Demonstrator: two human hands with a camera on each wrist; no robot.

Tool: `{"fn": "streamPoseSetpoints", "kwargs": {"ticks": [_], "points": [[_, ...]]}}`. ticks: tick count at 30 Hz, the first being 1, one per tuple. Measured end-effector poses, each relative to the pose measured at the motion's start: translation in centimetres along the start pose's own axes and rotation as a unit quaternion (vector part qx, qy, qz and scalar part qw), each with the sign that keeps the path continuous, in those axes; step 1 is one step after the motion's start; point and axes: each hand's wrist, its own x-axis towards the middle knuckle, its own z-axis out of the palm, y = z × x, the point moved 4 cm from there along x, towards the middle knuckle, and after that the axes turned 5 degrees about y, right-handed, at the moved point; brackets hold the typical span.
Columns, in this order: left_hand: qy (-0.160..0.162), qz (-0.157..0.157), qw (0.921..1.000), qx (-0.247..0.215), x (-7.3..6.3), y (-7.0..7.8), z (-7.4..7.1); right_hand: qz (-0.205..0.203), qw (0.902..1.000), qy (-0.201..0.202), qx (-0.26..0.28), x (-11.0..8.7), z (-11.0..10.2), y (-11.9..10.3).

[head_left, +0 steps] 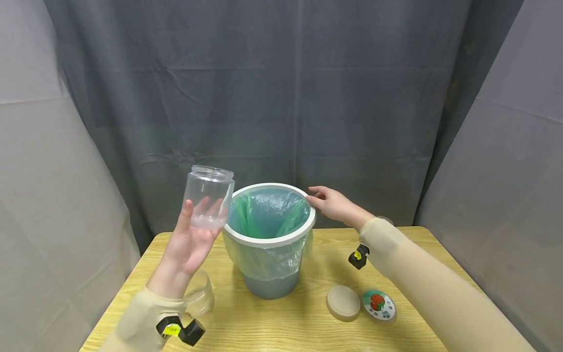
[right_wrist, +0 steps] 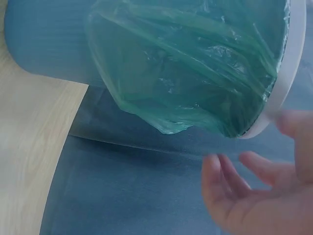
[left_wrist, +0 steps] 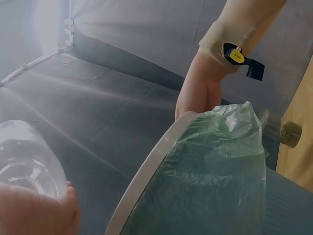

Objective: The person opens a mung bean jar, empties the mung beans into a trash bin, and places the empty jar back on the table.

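My left hand [head_left: 193, 249] holds up a clear, wide-mouthed plastic jar [head_left: 208, 195], its threaded mouth uncovered and pointing upward. The thumb lies along one side and the fingers show through the far wall. Beside it on the table stands a grey-blue trash bin [head_left: 270, 288] with a white rim [head_left: 264, 242]. A translucent green bag [head_left: 272, 261] lines the bin and folds down over its outside. My right hand [head_left: 332, 203] is at the bin's right rim, fingers loosely bent; in the right wrist view its thumb is right beside the rim and nothing is between the fingers.
Behind the left forearm, another clear container [head_left: 200, 293] stands on the wooden table [head_left: 268, 327]. A beige round lid [head_left: 343, 303] lies front right, beside a round disc with a red fruit picture [head_left: 379, 305]. Partly behind the right sleeve is a clear jar [head_left: 385, 220]. Grey curtains [head_left: 281, 98] enclose the table.
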Motion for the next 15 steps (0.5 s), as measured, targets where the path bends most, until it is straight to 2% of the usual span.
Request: {"fn": "streamPoseSetpoints", "kwargs": {"ticks": [6, 11, 15], "points": [[-0.032, 0.043, 0.9981, 0.030, -1.2, 0.1, 0.2, -0.038, 0.9967, 0.071, 0.001, -1.2, -1.1, 0.3], [-0.047, 0.085, 0.9942, 0.046, -2.1, 0.0, -0.3, -0.054, 0.9940, 0.094, 0.012, -3.2, -1.9, 0.8], [-0.043, 0.123, 0.9890, 0.071, -3.0, 0.1, -0.8, -0.064, 0.9930, 0.099, 0.017, -4.9, -2.4, 0.9]]}}
